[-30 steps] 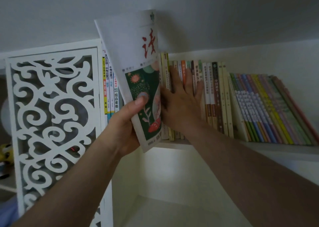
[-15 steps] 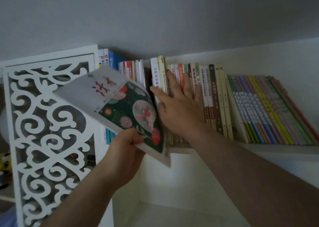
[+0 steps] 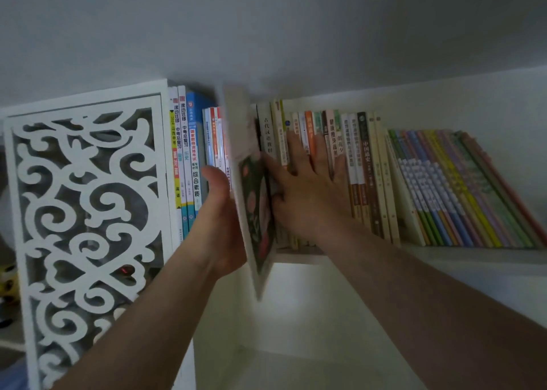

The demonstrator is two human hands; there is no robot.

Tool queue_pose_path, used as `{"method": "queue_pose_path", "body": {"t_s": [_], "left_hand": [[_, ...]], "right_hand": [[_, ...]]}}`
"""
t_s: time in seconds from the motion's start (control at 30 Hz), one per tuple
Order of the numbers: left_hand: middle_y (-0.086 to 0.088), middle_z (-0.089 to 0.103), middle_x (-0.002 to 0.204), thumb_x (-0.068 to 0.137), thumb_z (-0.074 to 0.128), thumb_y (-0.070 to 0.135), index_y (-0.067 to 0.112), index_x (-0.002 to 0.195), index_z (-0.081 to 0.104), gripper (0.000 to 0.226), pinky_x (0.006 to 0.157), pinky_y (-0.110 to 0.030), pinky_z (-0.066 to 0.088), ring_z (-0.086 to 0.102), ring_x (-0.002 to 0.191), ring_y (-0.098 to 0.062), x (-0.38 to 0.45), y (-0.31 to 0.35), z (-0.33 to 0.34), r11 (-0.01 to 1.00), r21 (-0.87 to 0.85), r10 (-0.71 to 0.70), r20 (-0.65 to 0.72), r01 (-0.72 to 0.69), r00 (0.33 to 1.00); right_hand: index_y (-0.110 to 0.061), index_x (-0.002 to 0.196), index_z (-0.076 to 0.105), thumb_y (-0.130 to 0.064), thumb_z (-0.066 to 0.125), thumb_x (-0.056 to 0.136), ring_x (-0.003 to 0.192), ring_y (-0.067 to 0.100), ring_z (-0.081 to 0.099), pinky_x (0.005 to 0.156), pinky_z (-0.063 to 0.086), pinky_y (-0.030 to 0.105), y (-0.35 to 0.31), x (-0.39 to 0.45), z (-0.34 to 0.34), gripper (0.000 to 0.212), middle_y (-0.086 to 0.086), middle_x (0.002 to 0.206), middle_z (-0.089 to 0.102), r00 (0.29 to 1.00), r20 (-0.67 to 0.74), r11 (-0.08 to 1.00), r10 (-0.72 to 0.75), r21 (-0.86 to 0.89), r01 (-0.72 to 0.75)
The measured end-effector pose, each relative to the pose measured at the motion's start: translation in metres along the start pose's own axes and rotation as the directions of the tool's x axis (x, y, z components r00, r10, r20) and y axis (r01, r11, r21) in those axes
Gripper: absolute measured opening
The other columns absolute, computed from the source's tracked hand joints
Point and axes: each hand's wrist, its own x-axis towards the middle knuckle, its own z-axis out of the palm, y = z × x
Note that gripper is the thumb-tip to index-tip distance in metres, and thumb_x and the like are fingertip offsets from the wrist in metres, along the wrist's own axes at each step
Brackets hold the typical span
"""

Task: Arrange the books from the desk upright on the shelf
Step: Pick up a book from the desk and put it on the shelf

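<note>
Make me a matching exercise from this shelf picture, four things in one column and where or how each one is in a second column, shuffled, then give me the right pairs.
Column one:
1. green-covered book
2. right hand
3. thin colourful books
4. white cut-out panel

Column two:
A. leaning at the right end of the shelf
B. standing at the left end of the shelf
C. held nearly upright by the left hand, in the gap between books
D. laid flat against book spines, fingers spread

Pairs: 1-C, 2-D, 3-A, 4-B
</note>
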Motion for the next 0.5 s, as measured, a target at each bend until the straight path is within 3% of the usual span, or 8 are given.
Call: {"method": "queue_pose_path", "body": {"t_s": [0.07,0.1,0.17,0.2,0.27,0.33,0.4,0.5], "left_hand": [[-0.003,0.053,0.155,0.096,0.008,0.077,0.038,0.156,0.038,0.078,0.114,-0.056,0.044,0.049,0.143,-0.031,0.001,-0.006,-0.001,0.997,-0.072,0.013,0.000,-0.013,1.000],[-0.004,0.056,0.152,0.102,0.012,0.069,0.034,0.152,0.046,0.070,0.113,-0.054,0.045,0.053,0.140,-0.031,0.001,-0.009,-0.001,0.996,-0.092,0.010,-0.002,-0.010,1.000],[-0.008,0.069,0.134,0.102,0.040,0.060,0.028,0.133,0.068,0.053,0.110,-0.048,0.050,0.061,0.126,-0.040,0.001,-0.011,0.007,0.999,-0.040,0.003,-0.079,-0.007,0.997],[-0.010,0.071,0.131,0.102,0.049,0.056,0.025,0.131,0.069,0.047,0.106,-0.046,0.053,0.061,0.122,-0.045,0.004,-0.012,0.010,1.000,-0.007,-0.029,-0.115,0.028,0.993],[-0.009,0.074,0.125,0.107,0.036,0.054,0.025,0.134,0.066,0.049,0.094,-0.041,0.059,0.067,0.118,-0.036,0.008,-0.012,0.016,0.995,0.062,-0.072,-0.173,0.084,0.982],[-0.007,0.078,0.111,0.107,0.033,0.055,0.024,0.124,0.070,0.050,0.082,-0.036,0.062,0.074,0.104,-0.025,0.014,-0.007,0.024,0.987,0.120,-0.099,-0.108,0.112,0.989],[-0.013,0.075,0.115,0.109,0.040,0.046,0.015,0.126,0.068,0.045,0.089,-0.042,0.061,0.074,0.107,-0.029,0.018,-0.002,0.028,0.984,0.137,-0.105,-0.096,0.118,0.990],[-0.015,0.071,0.096,0.109,0.045,0.016,-0.007,0.127,0.058,0.031,0.083,-0.035,0.060,0.069,0.099,-0.034,0.029,-0.010,0.022,0.983,0.182,-0.005,-0.063,0.017,0.998]], "right_hand": [[-0.061,0.156,-0.010,-0.066,0.032,0.098,0.150,0.032,-0.040,0.119,-0.016,0.070,-0.003,0.001,0.002,0.072,-0.009,0.170,-0.031,1.000,-0.005,1.000,0.021,0.002,-0.021],[-0.061,0.156,-0.010,-0.067,0.028,0.099,0.150,0.032,-0.041,0.119,-0.017,0.070,-0.004,0.001,0.003,0.069,-0.010,0.169,-0.031,1.000,-0.009,1.000,0.026,0.010,-0.026],[-0.062,0.156,-0.008,-0.064,0.027,0.101,0.149,0.031,-0.042,0.118,-0.020,0.069,-0.007,0.001,0.002,0.066,-0.012,0.169,-0.030,0.999,0.004,0.998,0.034,0.060,-0.035],[-0.061,0.156,-0.007,-0.061,0.029,0.102,0.149,0.030,-0.042,0.118,-0.021,0.069,-0.008,0.000,0.002,0.065,-0.014,0.170,-0.029,0.999,0.014,0.994,0.035,0.101,-0.036],[-0.059,0.158,0.003,-0.055,0.032,0.105,0.153,0.027,-0.037,0.119,-0.019,0.068,-0.011,-0.002,0.001,0.061,-0.016,0.172,-0.020,0.999,-0.014,0.980,0.036,0.198,-0.032],[-0.054,0.157,0.022,-0.056,0.029,0.105,0.161,0.023,-0.014,0.124,-0.006,0.069,-0.017,-0.009,-0.003,0.052,-0.014,0.174,0.004,0.987,-0.146,0.944,0.072,0.329,-0.020],[-0.046,0.153,0.037,-0.061,0.029,0.102,0.156,0.016,0.024,0.125,0.020,0.061,-0.028,-0.023,-0.009,0.053,-0.011,0.162,0.035,0.960,-0.265,0.883,0.089,0.467,0.048],[-0.036,0.157,0.030,-0.062,0.037,0.100,0.126,0.009,0.053,0.110,0.044,0.043,-0.042,-0.043,-0.009,0.064,-0.009,0.136,0.057,0.944,-0.326,0.935,-0.050,0.318,0.160]]}}
